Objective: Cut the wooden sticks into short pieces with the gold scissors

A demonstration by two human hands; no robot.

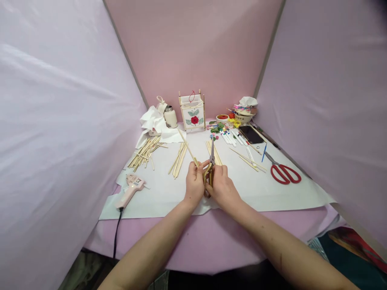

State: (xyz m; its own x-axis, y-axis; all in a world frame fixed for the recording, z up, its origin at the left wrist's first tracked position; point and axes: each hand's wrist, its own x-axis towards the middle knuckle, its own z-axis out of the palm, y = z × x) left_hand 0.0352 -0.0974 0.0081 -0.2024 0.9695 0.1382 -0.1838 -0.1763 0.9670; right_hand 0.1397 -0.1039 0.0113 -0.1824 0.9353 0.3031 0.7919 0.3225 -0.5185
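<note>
Left hand fingers: together, clamped on a thin pale wooden stick, long end projecting past the fingertips, away from the body.
Right hand fingers: clamped on gold-handled scissors, blades upright, just beside the stick.
Below: white paper sheet.

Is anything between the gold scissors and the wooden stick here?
Only the left hand: its fingers lie between the wooden stick and the gold scissors held in the right hand. No other object intervenes.
</note>
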